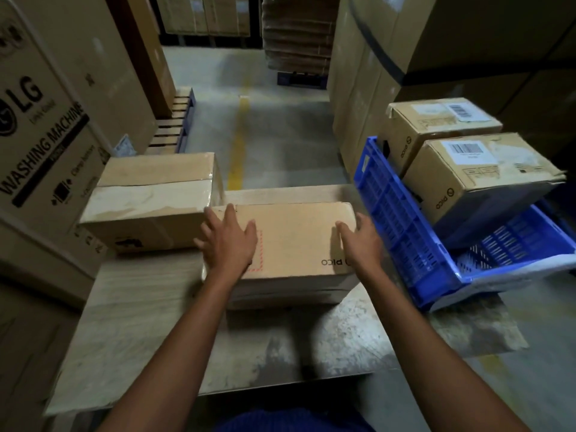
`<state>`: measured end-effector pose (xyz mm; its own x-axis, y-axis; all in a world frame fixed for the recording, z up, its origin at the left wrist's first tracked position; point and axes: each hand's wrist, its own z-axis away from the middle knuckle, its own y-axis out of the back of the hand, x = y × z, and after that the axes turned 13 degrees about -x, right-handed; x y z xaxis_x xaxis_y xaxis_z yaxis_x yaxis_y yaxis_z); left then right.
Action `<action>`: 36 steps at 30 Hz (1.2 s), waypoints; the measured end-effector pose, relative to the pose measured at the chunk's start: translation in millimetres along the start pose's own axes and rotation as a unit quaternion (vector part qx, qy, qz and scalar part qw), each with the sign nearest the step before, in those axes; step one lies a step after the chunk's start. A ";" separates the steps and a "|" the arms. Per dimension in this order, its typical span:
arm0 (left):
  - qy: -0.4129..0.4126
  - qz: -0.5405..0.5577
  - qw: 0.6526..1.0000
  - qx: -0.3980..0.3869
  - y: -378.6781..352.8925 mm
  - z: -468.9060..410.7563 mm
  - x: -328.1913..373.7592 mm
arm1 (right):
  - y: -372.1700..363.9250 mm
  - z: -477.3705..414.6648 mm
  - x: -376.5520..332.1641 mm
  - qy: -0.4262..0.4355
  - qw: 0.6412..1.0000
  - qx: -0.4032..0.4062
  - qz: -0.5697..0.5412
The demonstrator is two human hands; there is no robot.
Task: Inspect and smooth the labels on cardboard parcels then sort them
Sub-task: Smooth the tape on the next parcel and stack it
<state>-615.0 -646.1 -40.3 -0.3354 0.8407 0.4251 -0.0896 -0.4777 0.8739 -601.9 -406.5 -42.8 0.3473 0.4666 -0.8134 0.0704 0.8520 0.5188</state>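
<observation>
Cardboard PICO parcel (296,244): your left hand (229,241) is pressing flat by its 9 o'clock edge, your right hand (363,241) is resting straight-fingered at its 3 o'clock edge, neither grasping.

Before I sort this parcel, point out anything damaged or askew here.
The blue crate sits tilted rather than flat. Behind it, the nearer labelled parcel has a scuffed top and ragged, torn right edge; the farther parcel has a frayed left corner. The front parcel looks intact.

- Four cardboard parcels (290,241)
- Two barcode labels (469,151)
- One blue plastic crate (402,219)
- One LG washing machine carton (46,135)
- One table (140,307)
- Two of the person's hands: left hand (229,241), right hand (361,241)
</observation>
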 end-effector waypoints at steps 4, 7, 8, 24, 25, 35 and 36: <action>-0.028 0.101 0.994 0.036 4.5 3.4 -1.1 | 1.2 12.6 -0.4 0.031 0.999 0.017 -0.016; -0.073 0.197 0.975 0.078 9.8 3.6 -1.2 | 1.8 20.5 -4.2 0.057 0.996 0.057 -0.049; -0.082 0.220 0.968 0.092 12.1 4.4 0.9 | 1.1 21.2 -5.3 0.060 0.993 0.078 -0.062; -0.017 0.316 0.945 0.083 -62.2 38.3 -42.7 | -37.6 17.7 56.6 -0.094 0.979 0.129 -0.130; -0.008 0.309 0.949 0.070 -65.8 39.8 -47.0 | -40.2 19.6 60.5 -0.098 0.979 0.127 -0.126; -0.056 0.176 0.983 0.010 -61.8 42.0 -69.5 | -65.5 33.1 60.9 0.076 0.974 0.120 0.178; -0.058 0.142 0.988 0.004 -60.1 43.5 -69.8 | -75.8 35.8 56.6 0.136 0.968 0.092 0.191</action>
<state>-545.4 -665.0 -112.3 -0.2361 0.6963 0.6778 0.0013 -0.6973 0.7168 -554.1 -453.2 -118.7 0.1245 0.8058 -0.5790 0.1600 0.5596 0.8132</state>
